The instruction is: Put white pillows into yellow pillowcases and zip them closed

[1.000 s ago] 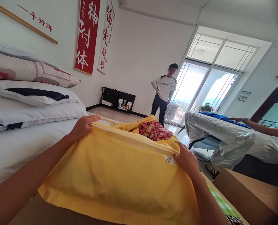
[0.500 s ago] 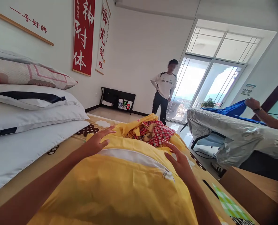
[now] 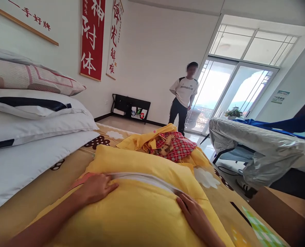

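A plump yellow pillowcase point(image 3: 142, 216) lies in front of me on the bed. White shows through the long slit point(image 3: 144, 178) across its middle. At the slit's left end, my left hand point(image 3: 97, 188) is closed on the near edge of the cloth, thumb on top. My right hand point(image 3: 192, 209) grips the same edge near the right end, its fingertips partly hidden at the opening. Just past the pillowcase lies a crumpled heap of yellow cloth point(image 3: 134, 140) with a red checked piece point(image 3: 179, 147) bearing a bear picture.
White pillows point(image 3: 39, 127) are stacked on the left, a patterned pillow point(image 3: 34, 75) among them. Beyond the patterned bed sheet point(image 3: 206, 178) stands a person point(image 3: 184, 92). On the right are a plastic-covered table point(image 3: 255, 137) with blue cloth and a cardboard box point(image 3: 281, 212).
Both hands have come down and nearer to me, from spread above the pillowcase's far part onto the slit's near edge. The person's arm at the right has dropped out of sight behind blue cloth.
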`<state>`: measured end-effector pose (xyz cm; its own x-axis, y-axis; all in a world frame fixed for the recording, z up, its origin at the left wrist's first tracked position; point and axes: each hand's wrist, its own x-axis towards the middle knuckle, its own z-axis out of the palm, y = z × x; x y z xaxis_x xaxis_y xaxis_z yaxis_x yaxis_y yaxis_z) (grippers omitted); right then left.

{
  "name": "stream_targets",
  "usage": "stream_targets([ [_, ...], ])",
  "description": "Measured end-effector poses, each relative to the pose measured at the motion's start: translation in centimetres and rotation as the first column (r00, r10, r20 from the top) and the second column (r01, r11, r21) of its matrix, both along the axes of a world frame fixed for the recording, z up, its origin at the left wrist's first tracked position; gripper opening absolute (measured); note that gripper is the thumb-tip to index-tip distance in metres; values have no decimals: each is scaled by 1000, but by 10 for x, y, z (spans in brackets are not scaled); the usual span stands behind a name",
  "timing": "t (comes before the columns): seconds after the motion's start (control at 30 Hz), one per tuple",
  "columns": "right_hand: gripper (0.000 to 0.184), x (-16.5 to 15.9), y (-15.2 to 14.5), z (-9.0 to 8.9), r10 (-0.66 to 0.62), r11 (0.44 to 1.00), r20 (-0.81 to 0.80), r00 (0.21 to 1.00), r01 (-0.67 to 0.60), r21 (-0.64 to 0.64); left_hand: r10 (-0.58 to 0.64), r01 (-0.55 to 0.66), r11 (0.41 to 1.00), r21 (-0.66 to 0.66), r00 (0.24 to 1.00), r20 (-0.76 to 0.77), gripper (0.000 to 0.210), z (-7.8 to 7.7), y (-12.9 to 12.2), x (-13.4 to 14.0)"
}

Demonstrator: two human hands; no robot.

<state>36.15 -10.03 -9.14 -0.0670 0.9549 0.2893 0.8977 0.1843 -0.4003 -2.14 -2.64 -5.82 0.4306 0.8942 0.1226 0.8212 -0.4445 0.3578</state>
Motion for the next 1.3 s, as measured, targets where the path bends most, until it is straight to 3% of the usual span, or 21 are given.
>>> stream_targets([
  [0.1,47,-6,4,-12,0,1000,-2,1000,0,-24,-22,23,999,-26,999,43,56,-17,-2,-5],
  [0.2,49,-4,7,-15,-11,1000,1,1000,11,-21,3,-1,1000,-13,996,93,51,-18,-3,-11],
  [0.3,50,9,1,-1,-52,999,-38,998,52,4,-22,31,998,-60,990,137,40,5,0,-30],
  [0.43,51,-4,-7,40,-106,987,-88,990,116,114,26,-52,977,207,992,126,34,50,10,-59],
  [0.53,38,-56,0,73,84,970,22,996,-86,228,71,-133,957,259,969,238,31,62,25,-66],
  [0.63,33,-113,22,79,324,930,130,937,-340,140,48,-166,950,264,915,400,32,36,40,-60],
  [0.73,35,-144,48,52,477,877,67,876,-470,-94,-36,-72,962,264,923,382,29,-5,50,-57],
  [0.8,36,-147,59,29,498,850,-7,867,-490,-192,-75,16,982,189,948,308,24,-19,51,-61],
  [0.93,40,-133,59,8,436,888,63,898,-419,-189,-144,162,986,-45,953,265,28,-12,43,-82],
  [1.03,38,-135,53,17,407,909,270,872,-416,-25,-170,234,951,-201,942,288,35,-5,39,-94],
  [1.13,32,-167,52,38,392,842,439,809,-508,183,-172,265,930,-253,926,337,18,-7,40,-98],
  [1.2,27,-201,57,49,438,801,490,753,-575,167,-172,271,932,-241,915,364,11,-10,42,-97],
  [1.3,17,-249,71,55,501,820,504,703,-573,-16,-187,284,936,-210,903,388,10,-11,44,-96],
])
